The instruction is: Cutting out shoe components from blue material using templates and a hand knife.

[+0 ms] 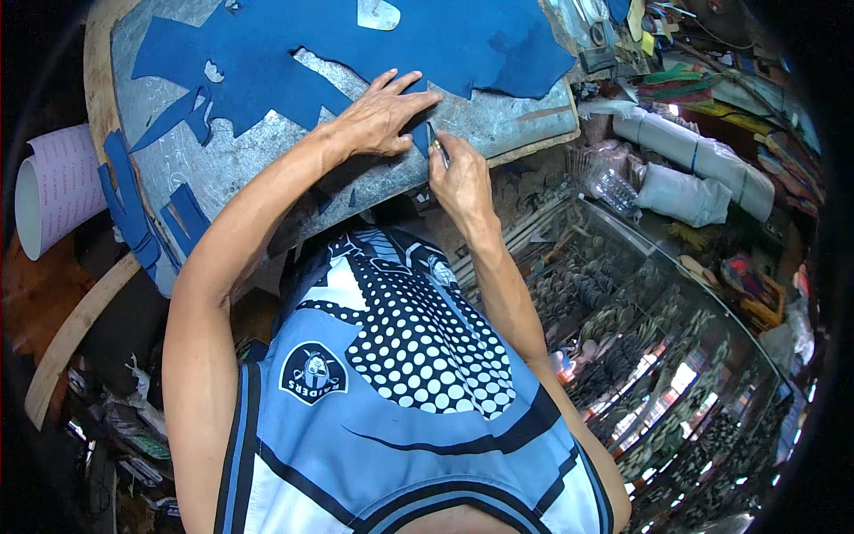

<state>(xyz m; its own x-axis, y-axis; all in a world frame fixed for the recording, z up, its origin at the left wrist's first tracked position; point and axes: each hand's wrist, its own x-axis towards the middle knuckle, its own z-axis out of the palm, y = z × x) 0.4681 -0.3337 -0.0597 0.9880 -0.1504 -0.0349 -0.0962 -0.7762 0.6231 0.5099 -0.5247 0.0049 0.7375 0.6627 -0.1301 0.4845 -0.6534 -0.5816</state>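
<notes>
The left hand point(384, 114) lay flat and open, fingers spread, pressing down on a large sheet of blue leather point(374, 40) with a soft, matte, suede-like face and a ragged outline where shapes had been cut out of it. The sheet covered the far part of a grey cutting board point(258, 160) — a scuffed, scratched slab with rounded corners, sitting on a wooden bench top point(100, 53) whose pale rim showed along the left. The right hand point(461, 173) was closed around a slim cutting knife point(438, 145), its tip set on the leather right beside the left hand's fingertips, near the board's front edge. A small pale template point(378, 12) rested on the sheet at the far edge. Narrow blue strips and offcuts point(133, 209) hung over the board's left end, and a roll of white paper point(55, 191) lay just beyond them. The bare grey of the board between the sheet's cut edge and the front rim left some open room around both hands. To the right, well apart from the work, white rolled bundles point(689, 160) lay on a glass display case point(658, 356) — its shelves crowded with small dark pieces, too small to tell apart.
</notes>
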